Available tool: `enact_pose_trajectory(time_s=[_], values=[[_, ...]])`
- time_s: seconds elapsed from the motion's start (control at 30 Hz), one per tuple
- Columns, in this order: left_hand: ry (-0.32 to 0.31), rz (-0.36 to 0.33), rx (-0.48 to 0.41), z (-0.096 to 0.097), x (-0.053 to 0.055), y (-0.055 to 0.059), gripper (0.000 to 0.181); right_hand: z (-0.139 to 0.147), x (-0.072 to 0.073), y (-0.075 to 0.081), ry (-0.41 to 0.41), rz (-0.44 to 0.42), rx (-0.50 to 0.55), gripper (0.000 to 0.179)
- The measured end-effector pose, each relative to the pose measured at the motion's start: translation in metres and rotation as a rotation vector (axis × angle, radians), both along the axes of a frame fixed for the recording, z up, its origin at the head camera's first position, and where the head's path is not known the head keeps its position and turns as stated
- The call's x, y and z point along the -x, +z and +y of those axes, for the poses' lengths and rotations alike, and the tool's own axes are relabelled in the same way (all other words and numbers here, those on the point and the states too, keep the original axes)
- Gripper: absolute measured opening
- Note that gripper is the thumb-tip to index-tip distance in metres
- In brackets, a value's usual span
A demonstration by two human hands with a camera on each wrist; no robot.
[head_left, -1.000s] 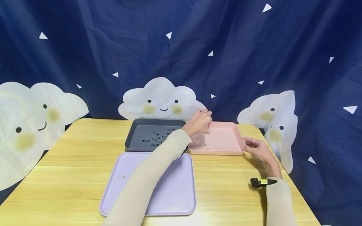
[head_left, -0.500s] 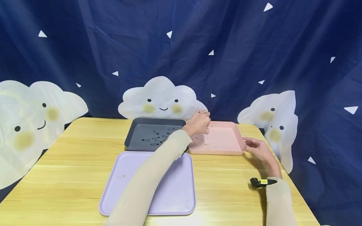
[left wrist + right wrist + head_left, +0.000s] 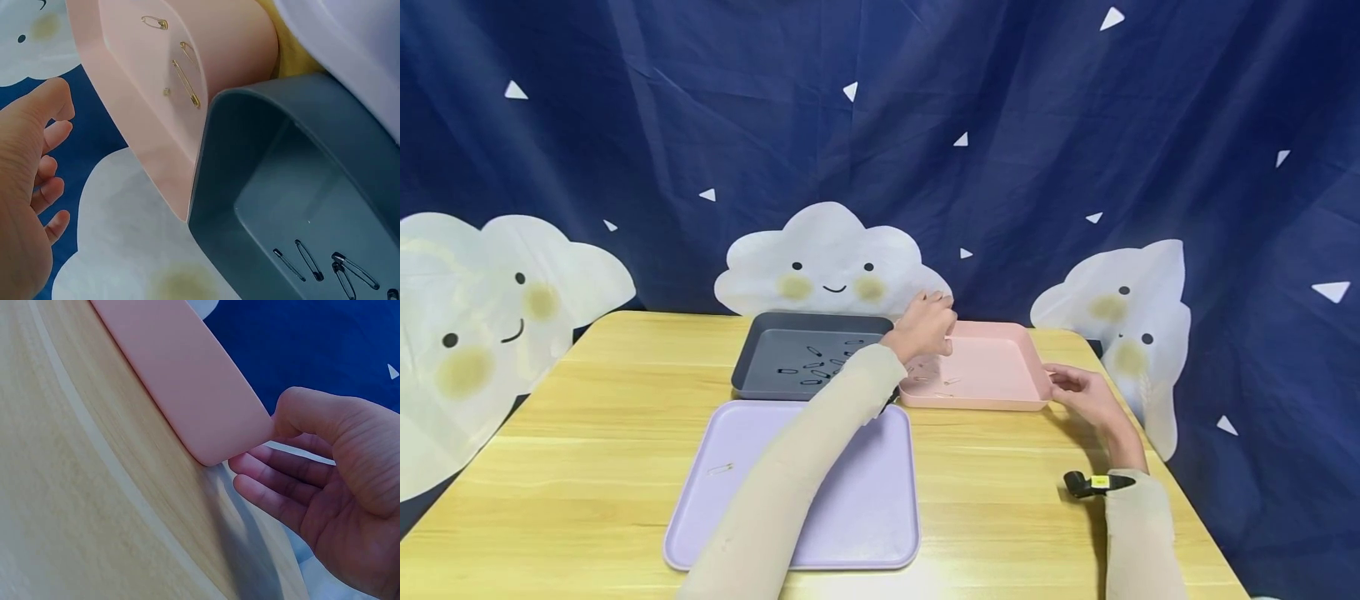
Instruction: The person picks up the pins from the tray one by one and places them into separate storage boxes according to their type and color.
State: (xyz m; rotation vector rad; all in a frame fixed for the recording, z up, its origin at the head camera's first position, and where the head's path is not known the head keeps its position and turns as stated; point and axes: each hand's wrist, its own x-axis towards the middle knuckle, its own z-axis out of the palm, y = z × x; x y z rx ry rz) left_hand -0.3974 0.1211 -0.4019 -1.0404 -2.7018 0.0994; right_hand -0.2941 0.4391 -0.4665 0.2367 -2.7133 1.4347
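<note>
My left hand hovers over the left part of the pink tray, fingers loosely bent. In the left wrist view, nothing shows between its thumb and fingers. Several gold safety pins lie in that tray. At the tray's right side, my right hand holds the wall near the front corner, thumb at the upper edge and other fingers outside and below. Dark safety pins are scattered in the grey tray, partly covered by my left arm. Gold safety pin wire shows on the flat purple tray.
The grey and pink trays stand side by side at the back of the wooden table. The purple tray lies in front of the grey one. A dark blue curtain with cloud faces hangs right behind the table.
My left hand has shifted very slightly to the left above the pink tray. The right hand keeps its place at the tray's side.
</note>
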Motion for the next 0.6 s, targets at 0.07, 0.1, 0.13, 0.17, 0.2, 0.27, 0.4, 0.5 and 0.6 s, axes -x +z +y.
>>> enact_pose_trajectory(time_s=[0.07, 0.1, 0.13, 0.17, 0.2, 0.27, 0.4, 0.5, 0.6], values=[[-0.005, 0.011, -0.003, -0.002, 0.0, 0.0, 0.015, -0.001, 0.0, 0.0, -0.003, -0.005, 0.012, 0.051], [-0.009, 0.015, -0.005, -0.003, 0.001, 0.0, 0.015, -0.001, 0.0, 0.0, -0.001, -0.007, 0.015, 0.051], [-0.013, 0.018, -0.009, -0.003, 0.001, 0.0, 0.015, -0.001, 0.0, 0.0, -0.004, -0.011, 0.018, 0.051], [-0.016, 0.022, -0.012, -0.004, 0.001, 0.0, 0.015, -0.001, 0.0, 0.0, -0.005, -0.014, 0.02, 0.051], [-0.019, 0.024, -0.015, -0.004, 0.001, 0.001, 0.016, -0.001, 0.0, 0.0, -0.008, -0.015, 0.021, 0.051], [-0.023, 0.026, -0.021, -0.006, 0.0, 0.001, 0.016, -0.001, 0.0, 0.0, -0.008, -0.018, 0.019, 0.051], [-0.019, 0.029, -0.018, -0.007, 0.0, 0.002, 0.016, 0.0, 0.001, 0.0, 0.005, -0.011, 0.011, 0.051], [-0.02, 0.034, -0.015, -0.009, -0.001, 0.002, 0.016, 0.0, 0.001, 0.0, 0.008, -0.011, 0.007, 0.051], [-0.024, 0.03, -0.016, -0.012, -0.004, 0.006, 0.017, 0.0, 0.0, 0.001, 0.005, -0.007, -0.001, 0.051]])
